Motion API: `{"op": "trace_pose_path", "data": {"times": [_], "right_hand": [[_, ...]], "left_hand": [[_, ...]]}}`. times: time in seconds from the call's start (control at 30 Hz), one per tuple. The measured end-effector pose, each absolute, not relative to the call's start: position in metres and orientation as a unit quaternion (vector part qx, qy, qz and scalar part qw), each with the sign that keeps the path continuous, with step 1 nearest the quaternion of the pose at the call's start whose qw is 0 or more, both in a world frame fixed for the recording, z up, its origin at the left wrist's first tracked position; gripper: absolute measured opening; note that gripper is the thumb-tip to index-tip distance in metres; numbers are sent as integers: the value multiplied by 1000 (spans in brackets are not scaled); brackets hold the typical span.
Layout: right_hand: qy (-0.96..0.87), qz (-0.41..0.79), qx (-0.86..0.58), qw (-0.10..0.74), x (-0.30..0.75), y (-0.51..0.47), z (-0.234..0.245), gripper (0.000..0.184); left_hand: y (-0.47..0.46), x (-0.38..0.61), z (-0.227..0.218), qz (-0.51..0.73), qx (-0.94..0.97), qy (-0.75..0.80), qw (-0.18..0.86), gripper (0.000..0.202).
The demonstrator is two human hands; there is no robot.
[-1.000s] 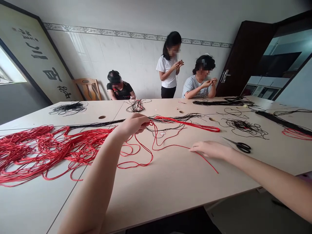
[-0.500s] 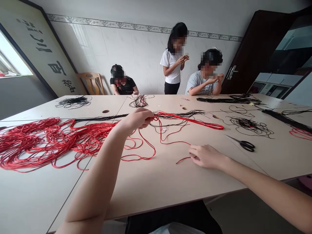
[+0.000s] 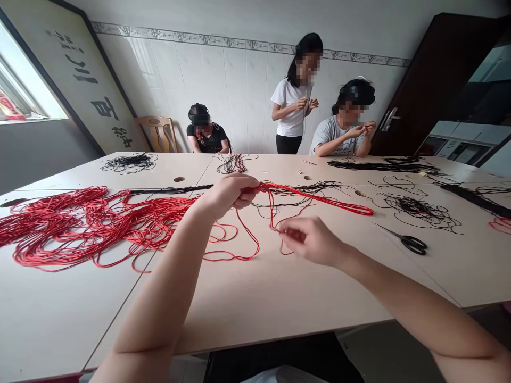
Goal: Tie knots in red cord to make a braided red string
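My left hand (image 3: pixel 235 196) is closed, pinching a gathered bundle of red cord (image 3: pixel 335 202) above the table. From the pinch the looped bundle stretches to the right, and a few loose strands hang down toward the tabletop. My right hand (image 3: pixel 309 240) is closed too, its fingertips gripping a thin red strand (image 3: pixel 272 215) that comes down from the left hand's pinch. A curl of red cord (image 3: pixel 286 252) shows just below those fingertips. A large tangled heap of red cord (image 3: pixel 115 229) lies left of my left forearm.
Black-handled scissors (image 3: pixel 413 244) lie open-table right of my right hand. Black cord bundles (image 3: pixel 423 205) and a black pile (image 3: pixel 130 162) are spread farther off. Across the table (image 3: pixel 239 303), one person (image 3: pixel 293 101) stands and two people sit. A wooden chair (image 3: pixel 157 130) is behind.
My right hand has moved left and slightly up, closer to my left hand, along with the red strand. My left hand keeps its pinch. The view has shifted slightly.
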State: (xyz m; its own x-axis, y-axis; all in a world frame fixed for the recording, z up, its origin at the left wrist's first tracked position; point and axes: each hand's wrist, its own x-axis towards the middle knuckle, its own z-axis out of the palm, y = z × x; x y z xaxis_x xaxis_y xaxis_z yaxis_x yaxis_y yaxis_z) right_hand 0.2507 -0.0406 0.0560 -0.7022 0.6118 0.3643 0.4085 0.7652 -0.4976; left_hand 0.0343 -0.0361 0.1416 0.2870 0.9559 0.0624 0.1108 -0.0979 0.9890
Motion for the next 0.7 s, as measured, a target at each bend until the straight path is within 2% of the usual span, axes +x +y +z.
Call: {"op": "trace_pose_path", "data": {"times": [0.07, 0.2, 0.43, 0.7], "right_hand": [[-870, 232, -286, 327, 239, -42, 82, 12], [-847, 269, -310, 338, 225, -36, 107, 10], [-804, 329, -332, 367, 231, -16, 93, 12], [-805, 327, -329, 369, 231, -17, 94, 14]], "left_hand": [[-37, 36, 142, 416, 613, 421, 524, 27], [-39, 37, 143, 423, 602, 396, 550, 24], [-38, 37, 146, 424, 591, 384, 569, 20], [-35, 41, 143, 402, 593, 391, 577, 25]]}}
